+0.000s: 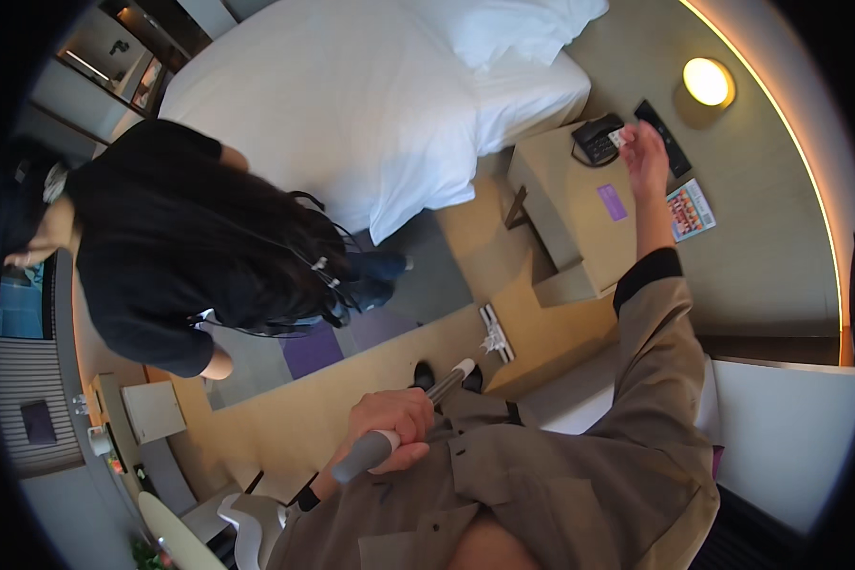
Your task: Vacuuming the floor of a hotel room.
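My left hand [387, 427] is wrapped round the grey and white handle of a flat mop [442, 388] in front of my body. Its pole slants down to a narrow white-edged head [496, 332] on the wooden floor. My right hand [646, 157] is raised over the bedside cabinet [565, 176], fingers curled in. At its fingertips shows a small white patch [618, 138]; whether it is a held card or part of the black telephone [596, 142] behind, I cannot make out. Close by lie a purple card [612, 202] and a colourful printed sheet [691, 210].
A person in black [190, 228] stands bent at the left, beside the white bed [323, 104]. A lit round wall lamp [708, 82] shines at upper right. A grey and purple rug [312, 351] covers part of the floor. A white chair [247, 527] stands at lower left.
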### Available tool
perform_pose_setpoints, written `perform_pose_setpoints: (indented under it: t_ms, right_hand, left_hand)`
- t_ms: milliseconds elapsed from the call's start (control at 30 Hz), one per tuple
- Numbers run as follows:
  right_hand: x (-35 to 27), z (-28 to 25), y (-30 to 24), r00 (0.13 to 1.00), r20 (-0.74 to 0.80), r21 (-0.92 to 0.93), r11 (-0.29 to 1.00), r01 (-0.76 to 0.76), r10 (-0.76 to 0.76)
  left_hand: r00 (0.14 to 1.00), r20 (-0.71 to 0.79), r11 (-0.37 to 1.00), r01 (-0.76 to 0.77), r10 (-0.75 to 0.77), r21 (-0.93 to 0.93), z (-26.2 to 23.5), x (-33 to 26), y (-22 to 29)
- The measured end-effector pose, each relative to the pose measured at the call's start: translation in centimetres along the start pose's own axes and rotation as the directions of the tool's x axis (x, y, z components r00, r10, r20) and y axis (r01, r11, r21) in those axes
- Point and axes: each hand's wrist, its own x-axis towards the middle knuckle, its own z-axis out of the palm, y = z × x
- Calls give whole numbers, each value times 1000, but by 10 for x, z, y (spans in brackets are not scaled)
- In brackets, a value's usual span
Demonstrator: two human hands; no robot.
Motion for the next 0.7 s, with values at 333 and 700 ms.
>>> perform_pose_setpoints:
  t_ms: [333,700]
  right_hand:
    - [-140,44,390,427,-29,75,428,-901,904]
    - [-71,84,655,418,-308,564,518,-643,855]
  left_hand:
    - [1000,15,991,-3,5,-136,-104,72,-27]
    - [993,-74,965,66,-88,-255,-297,138,-85]
